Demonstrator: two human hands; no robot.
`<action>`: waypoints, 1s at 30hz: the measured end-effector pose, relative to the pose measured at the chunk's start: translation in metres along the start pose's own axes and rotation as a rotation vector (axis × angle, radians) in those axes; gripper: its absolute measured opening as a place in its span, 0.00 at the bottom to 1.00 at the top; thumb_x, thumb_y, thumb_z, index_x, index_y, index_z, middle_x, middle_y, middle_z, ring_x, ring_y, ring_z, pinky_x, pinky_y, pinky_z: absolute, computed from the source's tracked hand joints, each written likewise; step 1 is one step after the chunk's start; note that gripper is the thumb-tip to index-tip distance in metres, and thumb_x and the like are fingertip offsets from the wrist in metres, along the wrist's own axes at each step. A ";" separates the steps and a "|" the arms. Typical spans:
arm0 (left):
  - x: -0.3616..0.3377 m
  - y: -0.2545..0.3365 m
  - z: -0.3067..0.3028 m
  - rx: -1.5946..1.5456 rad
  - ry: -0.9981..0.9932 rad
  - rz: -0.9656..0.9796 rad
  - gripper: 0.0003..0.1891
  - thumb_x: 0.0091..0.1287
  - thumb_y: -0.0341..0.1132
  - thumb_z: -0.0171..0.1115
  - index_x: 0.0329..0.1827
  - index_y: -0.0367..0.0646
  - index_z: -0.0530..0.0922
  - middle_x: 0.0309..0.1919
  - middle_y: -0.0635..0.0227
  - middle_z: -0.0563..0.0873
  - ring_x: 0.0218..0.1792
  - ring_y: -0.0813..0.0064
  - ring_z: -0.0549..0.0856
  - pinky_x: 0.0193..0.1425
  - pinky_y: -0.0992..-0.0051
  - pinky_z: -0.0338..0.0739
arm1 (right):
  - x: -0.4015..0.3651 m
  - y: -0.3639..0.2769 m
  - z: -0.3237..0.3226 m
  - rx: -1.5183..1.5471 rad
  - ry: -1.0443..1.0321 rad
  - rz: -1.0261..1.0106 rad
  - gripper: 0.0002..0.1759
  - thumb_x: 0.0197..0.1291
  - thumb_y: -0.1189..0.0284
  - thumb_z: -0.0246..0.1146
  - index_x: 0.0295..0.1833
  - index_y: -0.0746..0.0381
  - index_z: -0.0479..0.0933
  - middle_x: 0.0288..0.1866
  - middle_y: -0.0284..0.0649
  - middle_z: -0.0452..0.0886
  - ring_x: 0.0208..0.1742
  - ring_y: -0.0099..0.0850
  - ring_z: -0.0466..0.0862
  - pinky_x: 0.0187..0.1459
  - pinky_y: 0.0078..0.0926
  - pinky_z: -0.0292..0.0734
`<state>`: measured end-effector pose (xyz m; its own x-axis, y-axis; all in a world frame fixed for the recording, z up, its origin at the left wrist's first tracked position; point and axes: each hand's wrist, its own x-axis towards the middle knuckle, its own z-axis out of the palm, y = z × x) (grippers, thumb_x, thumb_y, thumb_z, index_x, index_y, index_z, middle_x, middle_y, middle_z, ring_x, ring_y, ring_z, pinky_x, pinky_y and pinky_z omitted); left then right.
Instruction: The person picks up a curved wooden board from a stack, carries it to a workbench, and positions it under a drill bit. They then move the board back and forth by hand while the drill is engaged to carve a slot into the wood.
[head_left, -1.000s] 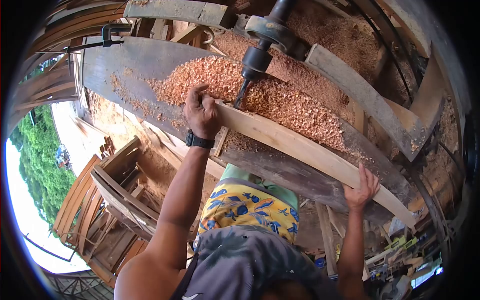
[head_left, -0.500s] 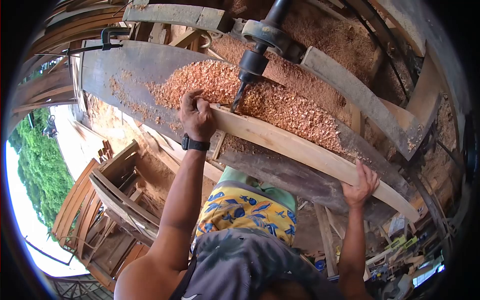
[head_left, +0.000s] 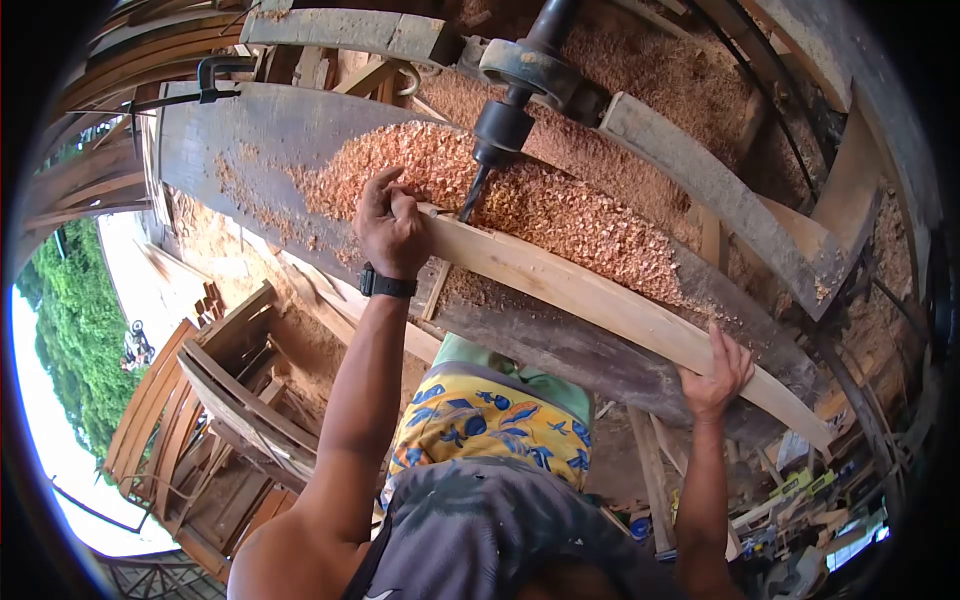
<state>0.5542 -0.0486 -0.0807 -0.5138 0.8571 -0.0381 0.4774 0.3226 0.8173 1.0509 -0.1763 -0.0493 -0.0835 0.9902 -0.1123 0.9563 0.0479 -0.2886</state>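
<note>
A long, pale wooden board lies slantwise across the dark worktable. My left hand, with a dark watch at the wrist, is closed around its left end. Further along, toward the right end, my right hand grips the same board, fingers over the far edge and thumb side toward me. A drill bit comes down from a black chuck just beside my left hand. Its tip meets the board's far edge close to that end. Reddish wood chips are heaped behind the board and around the bit.
The worktable carries a clamp at its far left corner. Thick curved timbers flank the drill. Left of me stands a stack of curved wooden pieces. Tools and offcuts clutter the lower right.
The board and both hands have shifted slightly to the left. A small dark shape outside by the greenery has moved lower in the view. Both hands keep their grip.
</note>
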 end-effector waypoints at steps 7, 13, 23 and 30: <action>-0.019 -0.010 -0.014 -0.009 -0.009 -0.017 0.14 0.74 0.24 0.49 0.55 0.35 0.83 0.35 0.63 0.90 0.39 0.76 0.90 0.48 0.75 0.84 | 0.007 0.009 -0.003 0.018 -0.025 -0.043 0.45 0.41 0.62 0.83 0.72 0.50 0.84 0.58 0.35 0.86 0.60 0.45 0.81 0.69 0.51 0.67; -0.005 -0.001 -0.008 0.047 0.007 -0.010 0.15 0.74 0.24 0.49 0.57 0.35 0.83 0.35 0.64 0.92 0.37 0.76 0.91 0.47 0.74 0.85 | 0.006 0.003 0.002 0.045 0.002 -0.022 0.44 0.40 0.62 0.83 0.70 0.51 0.86 0.58 0.35 0.86 0.60 0.45 0.81 0.68 0.51 0.67; -0.016 -0.023 -0.019 0.051 0.006 0.009 0.15 0.72 0.23 0.48 0.54 0.35 0.83 0.34 0.63 0.90 0.37 0.74 0.90 0.48 0.71 0.87 | 0.020 0.002 -0.003 0.015 0.003 -0.058 0.46 0.39 0.61 0.85 0.72 0.50 0.85 0.58 0.33 0.86 0.60 0.44 0.81 0.68 0.51 0.67; 0.000 0.011 -0.006 -0.011 -0.009 -0.055 0.15 0.74 0.24 0.49 0.56 0.37 0.83 0.33 0.61 0.93 0.36 0.73 0.91 0.48 0.72 0.86 | 0.008 -0.006 0.001 0.020 0.015 -0.008 0.47 0.39 0.62 0.85 0.73 0.48 0.84 0.58 0.32 0.86 0.60 0.43 0.81 0.69 0.51 0.67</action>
<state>0.5550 -0.0478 -0.0679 -0.5325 0.8418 -0.0882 0.4409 0.3648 0.8201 1.0445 -0.1683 -0.0493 -0.0867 0.9916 -0.0959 0.9496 0.0532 -0.3088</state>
